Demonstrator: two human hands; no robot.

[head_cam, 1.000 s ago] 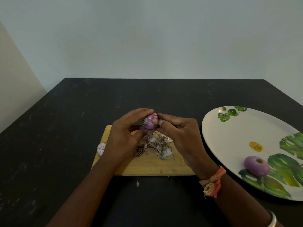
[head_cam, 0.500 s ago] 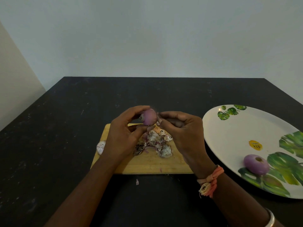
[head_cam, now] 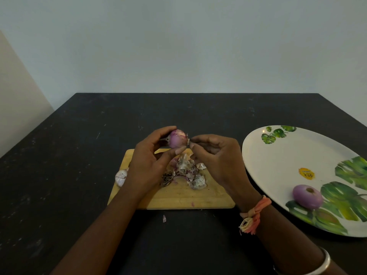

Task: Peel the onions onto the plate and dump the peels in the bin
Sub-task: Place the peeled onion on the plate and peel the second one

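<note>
We hold the onion point(head_cam: 177, 139) above the far edge of the cutting board point(head_cam: 178, 197). The left hand point(head_cam: 147, 165) curls round it between thumb and fingers. The right hand point(head_cam: 216, 155) pinches a skin flake point(head_cam: 188, 140) at its right side with thumb and forefinger. The bared purple flesh looks smooth, so we judge a sharp pull could slip it from that light grip onto the peels point(head_cam: 186, 171) or across the worktop point(head_cam: 79, 155). A torn flake could also drift off the board; one scrap point(head_cam: 164, 218) already lies just before its near edge. A peeled onion point(head_cam: 306, 196) lies on the plate point(head_cam: 278, 155); no bin shows. Against a second ago, the held onion sits slightly higher and shows more bare purple, and the right fingertips have drawn out to its edge.
</note>
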